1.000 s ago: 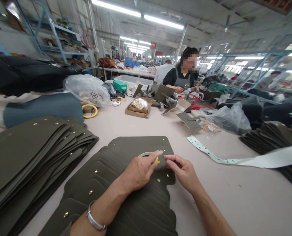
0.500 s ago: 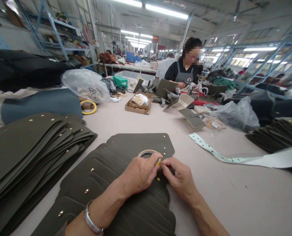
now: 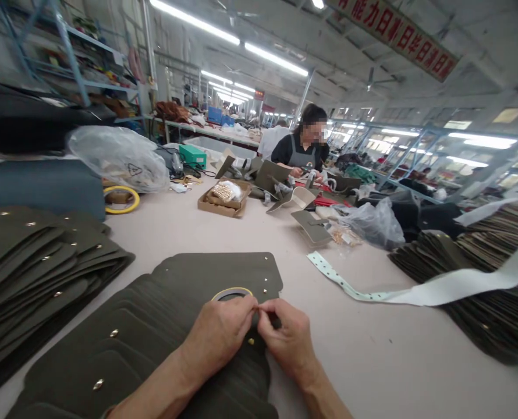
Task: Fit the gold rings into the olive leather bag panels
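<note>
- While the two hands meet at the fingertips above the fanned olive panels (image 3: 149, 326), the left hand (image 3: 224, 334) is curled closed around the near side of a yellow-edged tape roll (image 3: 231, 290), whose far rim shows beyond its fingers.
- The right hand (image 3: 287, 334) is closed too, thumb and forefinger pinched together against the left fingertips; anything between them is probably tiny, and it is too hidden to name.
- The olive panels lie overlapping on the pale table (image 3: 350, 343) under both hands, with gold studs along their edges and a small yellow scrap (image 3: 251, 341) near the right hand.
- To the left lies another stack of studded panels (image 3: 36, 262), with a blue-grey sheet (image 3: 41, 186), a yellow ring (image 3: 137, 201) and a clear plastic bag (image 3: 119, 160) beyond it.
- Farther back sit an open cardboard box (image 3: 219, 208) holding gold-coloured pieces and a green box (image 3: 192, 156).
- To the right, a pale green strip with holes (image 3: 364, 295) stretches towards a tall dark stack (image 3: 495, 297).
- Across the table, a person in a grey apron (image 3: 301, 154) sits behind loose olive pieces (image 3: 272, 174).
</note>
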Demonstrator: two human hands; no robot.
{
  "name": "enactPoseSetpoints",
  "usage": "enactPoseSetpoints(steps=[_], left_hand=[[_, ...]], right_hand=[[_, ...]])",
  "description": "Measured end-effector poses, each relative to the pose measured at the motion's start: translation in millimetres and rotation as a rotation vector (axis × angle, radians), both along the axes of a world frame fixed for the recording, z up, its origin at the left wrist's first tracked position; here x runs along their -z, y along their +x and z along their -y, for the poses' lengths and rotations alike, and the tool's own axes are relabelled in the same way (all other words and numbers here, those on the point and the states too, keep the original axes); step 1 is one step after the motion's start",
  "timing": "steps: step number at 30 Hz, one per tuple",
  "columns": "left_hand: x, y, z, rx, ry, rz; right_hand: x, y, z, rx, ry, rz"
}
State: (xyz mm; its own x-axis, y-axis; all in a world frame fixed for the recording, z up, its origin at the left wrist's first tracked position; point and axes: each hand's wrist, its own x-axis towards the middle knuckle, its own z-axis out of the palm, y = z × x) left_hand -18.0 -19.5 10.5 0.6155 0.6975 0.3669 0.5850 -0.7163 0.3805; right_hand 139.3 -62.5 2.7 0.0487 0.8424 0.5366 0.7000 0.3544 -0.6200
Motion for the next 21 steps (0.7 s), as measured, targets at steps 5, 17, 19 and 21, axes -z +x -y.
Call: enactPoseSetpoints(steps=[5, 17, 19, 21], left_hand=[[-3.3, 1.5, 4.4, 0.030, 0.170, 0.033], [-4.9, 2.2, 8.7, 0.024, 0.222, 0.066], [-3.9, 1.7, 10.2, 0.024, 0.172, 0.076], [-3.3, 1.0, 10.1, 0.019, 0.101, 0.017]], right_hand=[[-4.0, -2.9, 0.0, -0.001, -0.399, -0.575], [-0.5, -3.2, -5.1, 0.048, -0.561, -1.043], [-0.7, 10.8, -7.3, 0.095, -0.537, -1.069], [-1.1, 30.1, -6.4, 0.088, -0.602, -0.992]])
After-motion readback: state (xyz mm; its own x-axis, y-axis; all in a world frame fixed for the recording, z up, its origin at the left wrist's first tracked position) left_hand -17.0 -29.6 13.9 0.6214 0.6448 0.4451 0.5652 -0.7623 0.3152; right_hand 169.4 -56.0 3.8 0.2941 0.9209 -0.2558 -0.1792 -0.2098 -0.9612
